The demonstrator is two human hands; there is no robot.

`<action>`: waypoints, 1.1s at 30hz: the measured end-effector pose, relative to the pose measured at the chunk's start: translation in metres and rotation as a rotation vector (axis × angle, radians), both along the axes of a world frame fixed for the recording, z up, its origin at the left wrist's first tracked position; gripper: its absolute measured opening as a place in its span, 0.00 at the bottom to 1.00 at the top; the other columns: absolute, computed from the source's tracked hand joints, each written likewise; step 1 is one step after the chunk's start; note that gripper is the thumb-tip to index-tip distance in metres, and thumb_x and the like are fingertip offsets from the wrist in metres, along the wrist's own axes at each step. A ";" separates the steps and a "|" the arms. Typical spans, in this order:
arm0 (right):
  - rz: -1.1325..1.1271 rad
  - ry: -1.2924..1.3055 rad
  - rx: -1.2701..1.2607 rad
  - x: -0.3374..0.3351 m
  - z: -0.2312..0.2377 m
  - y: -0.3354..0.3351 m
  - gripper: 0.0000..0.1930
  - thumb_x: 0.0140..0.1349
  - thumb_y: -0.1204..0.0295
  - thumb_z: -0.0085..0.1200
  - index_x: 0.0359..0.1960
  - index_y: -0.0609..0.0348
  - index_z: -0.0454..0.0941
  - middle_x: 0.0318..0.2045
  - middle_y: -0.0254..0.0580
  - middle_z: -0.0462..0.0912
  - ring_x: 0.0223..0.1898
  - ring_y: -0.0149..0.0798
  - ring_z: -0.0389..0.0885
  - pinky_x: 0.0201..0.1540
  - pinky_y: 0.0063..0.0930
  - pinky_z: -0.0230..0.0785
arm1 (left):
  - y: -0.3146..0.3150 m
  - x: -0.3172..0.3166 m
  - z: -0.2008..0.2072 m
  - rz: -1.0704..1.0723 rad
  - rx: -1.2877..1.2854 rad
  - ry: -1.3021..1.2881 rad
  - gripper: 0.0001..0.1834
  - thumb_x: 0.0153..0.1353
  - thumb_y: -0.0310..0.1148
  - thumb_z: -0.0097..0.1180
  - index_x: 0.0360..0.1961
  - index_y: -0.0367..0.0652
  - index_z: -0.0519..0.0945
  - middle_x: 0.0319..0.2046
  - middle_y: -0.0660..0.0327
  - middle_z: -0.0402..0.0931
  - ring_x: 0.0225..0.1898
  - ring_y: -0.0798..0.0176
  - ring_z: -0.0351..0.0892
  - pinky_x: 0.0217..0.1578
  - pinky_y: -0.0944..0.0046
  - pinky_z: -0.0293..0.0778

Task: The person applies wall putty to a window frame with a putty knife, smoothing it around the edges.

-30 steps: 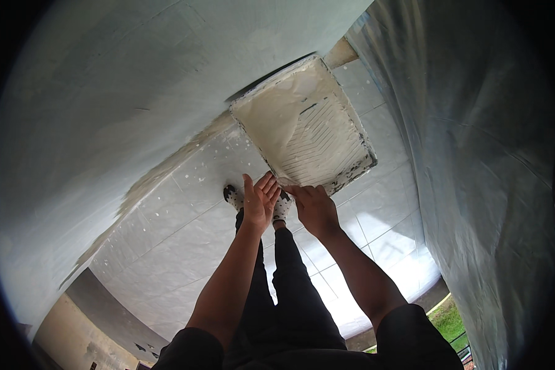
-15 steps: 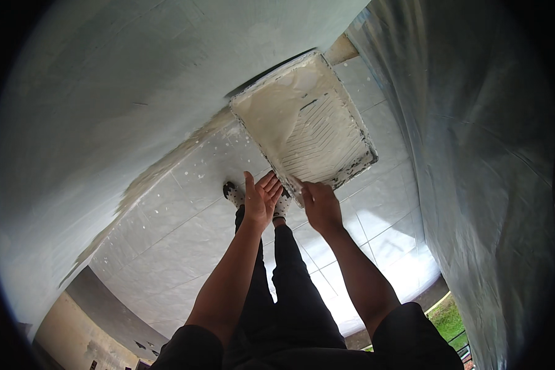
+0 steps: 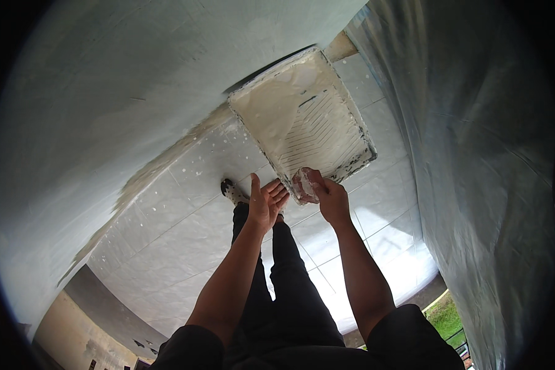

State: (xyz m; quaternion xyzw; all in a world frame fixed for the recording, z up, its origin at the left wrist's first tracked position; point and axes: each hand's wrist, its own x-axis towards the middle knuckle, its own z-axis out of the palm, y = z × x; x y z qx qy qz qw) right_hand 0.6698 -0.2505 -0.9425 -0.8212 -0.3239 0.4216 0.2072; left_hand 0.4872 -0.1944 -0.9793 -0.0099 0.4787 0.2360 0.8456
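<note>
A paint tray (image 3: 359, 126), crusted with paint along its rim, holds cream-white paint and shows slanted ridges on its ramp. Over its near corner my right hand (image 3: 334, 200) pinches a small reddish flat piece (image 3: 304, 186) smeared with white; its exact kind is unclear. Just left of that corner, my left hand (image 3: 266, 203) is held open, palm facing up and right, thumb apart from the fingers, with nothing in it. Whether its fingertips touch the tray's edge I cannot tell.
A pale wall (image 3: 117, 117), with a rough unpainted strip at its foot, rises on the left. Clear plastic sheeting (image 3: 475, 172) hangs on the right. Light floor tiles (image 3: 185, 228) carry paint spots, and my spotted sock (image 3: 235, 192) shows beneath my arms.
My right hand has turned and moved slightly right, bringing the reddish piece into view. My left hand has shifted a little to the right and down, still open.
</note>
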 end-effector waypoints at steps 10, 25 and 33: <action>-0.066 -0.050 0.036 -0.002 -0.006 0.037 0.15 0.67 0.63 0.56 0.43 0.63 0.83 0.34 0.57 0.85 0.38 0.57 0.85 0.42 0.44 0.74 | 0.019 -0.006 0.002 -0.018 0.068 0.044 0.62 0.63 0.79 0.27 0.72 0.23 0.53 0.72 0.38 0.55 0.74 0.45 0.54 0.75 0.51 0.48; 0.080 -0.042 0.005 -0.003 -0.010 0.084 0.16 0.67 0.62 0.55 0.44 0.64 0.81 0.35 0.58 0.84 0.40 0.60 0.83 0.44 0.46 0.73 | 0.025 0.001 0.009 -0.077 0.077 0.064 0.63 0.63 0.79 0.26 0.72 0.22 0.52 0.72 0.36 0.52 0.75 0.43 0.52 0.75 0.51 0.46; -0.097 0.290 0.137 0.011 -0.016 0.073 0.16 0.69 0.64 0.55 0.46 0.68 0.81 0.29 0.44 0.84 0.32 0.33 0.78 0.41 0.33 0.71 | 0.028 -0.001 0.011 -0.114 0.090 0.087 0.64 0.62 0.80 0.26 0.72 0.22 0.51 0.73 0.36 0.51 0.75 0.42 0.52 0.75 0.51 0.46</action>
